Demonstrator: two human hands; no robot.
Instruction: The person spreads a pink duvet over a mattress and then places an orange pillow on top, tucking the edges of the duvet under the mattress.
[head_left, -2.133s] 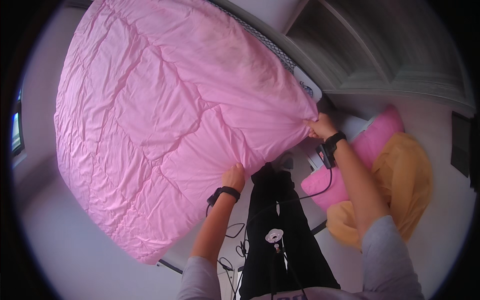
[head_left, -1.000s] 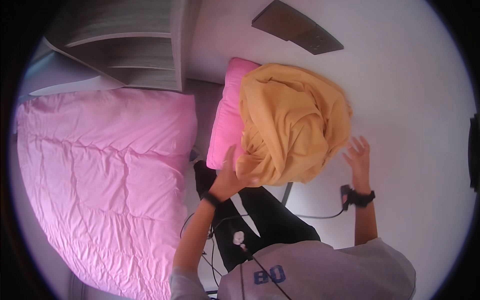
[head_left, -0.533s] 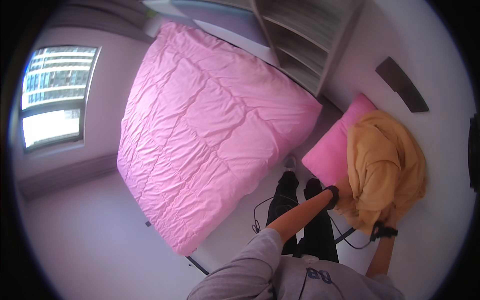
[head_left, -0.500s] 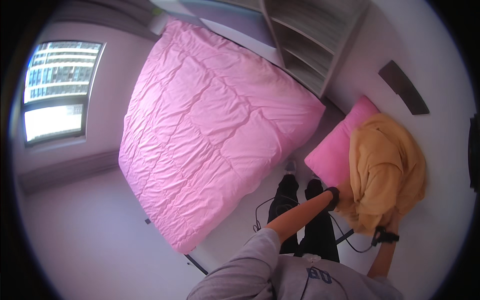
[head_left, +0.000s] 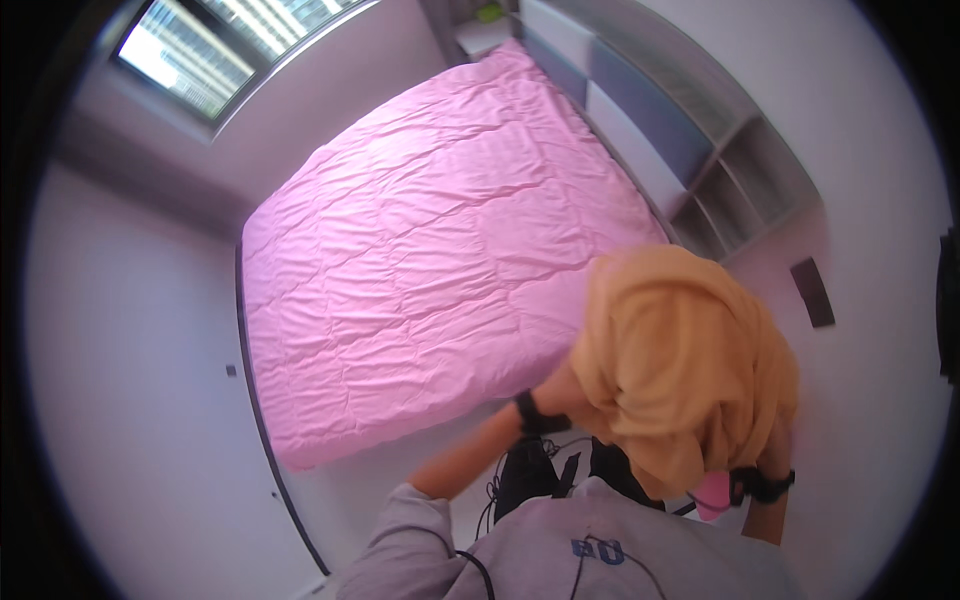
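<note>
The yellow cloth (head_left: 690, 365) has just been brought from the right, where it was bunched against the pink pillow, to a place in front of the body, near the right end of the quilt (head_left: 450, 230); it is thus now being carried as one loose bundle, apart from the pillow. It is held between the left hand (head_left: 576, 396), pressed in at its left side, and the right hand (head_left: 778, 450), at its near right side; a hold is kept by both, but the fingers are sunk in the folds, and how far they are curled cannot be told. The quilt has been left spread over the bed, wrinkled but lying broadly flat, and more of the headboard (head_left: 640, 110) and window (head_left: 190, 60) has come into view as the head was turned. The quilt's near right corner is hidden by the cloth, and whether the two touch cannot be made out. A pink patch (head_left: 713, 495) below the cloth is probably the pillow, mostly covered. Both cloth and left forearm are blurred.
</note>
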